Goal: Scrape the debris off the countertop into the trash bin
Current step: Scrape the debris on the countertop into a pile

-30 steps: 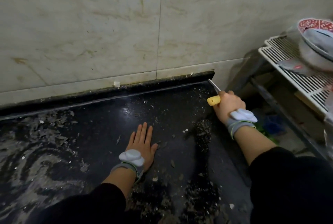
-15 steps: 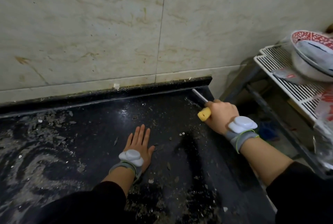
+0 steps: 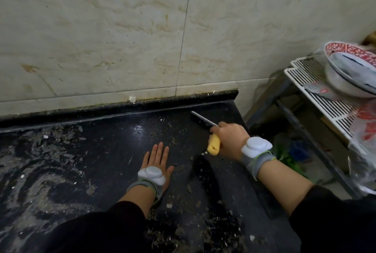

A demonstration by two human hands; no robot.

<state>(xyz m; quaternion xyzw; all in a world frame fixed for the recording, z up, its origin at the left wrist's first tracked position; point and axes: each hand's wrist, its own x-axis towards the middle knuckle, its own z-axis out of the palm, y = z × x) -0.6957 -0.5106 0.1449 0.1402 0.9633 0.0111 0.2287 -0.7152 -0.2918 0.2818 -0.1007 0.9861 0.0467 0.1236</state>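
Our right grip [image 3: 228,140] is wrapped around a yellow-handled knife [image 3: 209,134], blade flat on the black desk [image 3: 114,136] near its far right corner. Our left grip [image 3: 156,161] lies flat, fingers spread, with debris [image 3: 61,142] scattered about.

A tiled wall [image 3: 122,28] in beige marble pattern stands behind the work surface, divided by one vertical grout line and marked with brown stains. A white slatted rack [image 3: 325,100] stands at the right, well apart from the wall joint. A bowl [image 3: 350,73] with a red patterned rim rests tilted on the rack. A small grey packet [image 3: 317,89] lies on the slats just beside the bowl. A clear plastic bag [image 3: 364,151] with red print hangs at the rack's near edge.
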